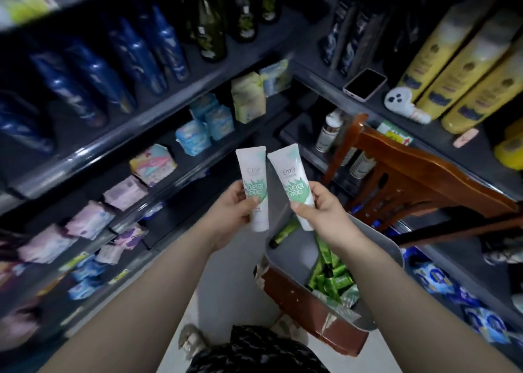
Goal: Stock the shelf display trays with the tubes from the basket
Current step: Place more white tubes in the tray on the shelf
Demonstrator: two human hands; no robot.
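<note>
My left hand (232, 211) grips a white tube with a green leaf print (252, 180), held upright at the middle of the view. My right hand (325, 211) grips a second matching white tube (291, 177), tilted slightly left, its top close to the first tube. Both tubes are held above the floor in front of the shelves. Below my right forearm sits the grey basket (379, 236) on a chair seat, with several green tubes (331, 276) piled inside and one dark green tube (284, 232) lying near its far end.
Shelves on the left carry blue bottles (93, 72) and soft packs (152, 163). Shelves on the right carry yellow bottles (464, 69), a phone (364, 84) and blue packs (435, 276). A brown wooden chair (410, 174) stands under the basket. Grey floor (226, 282) lies between the shelves.
</note>
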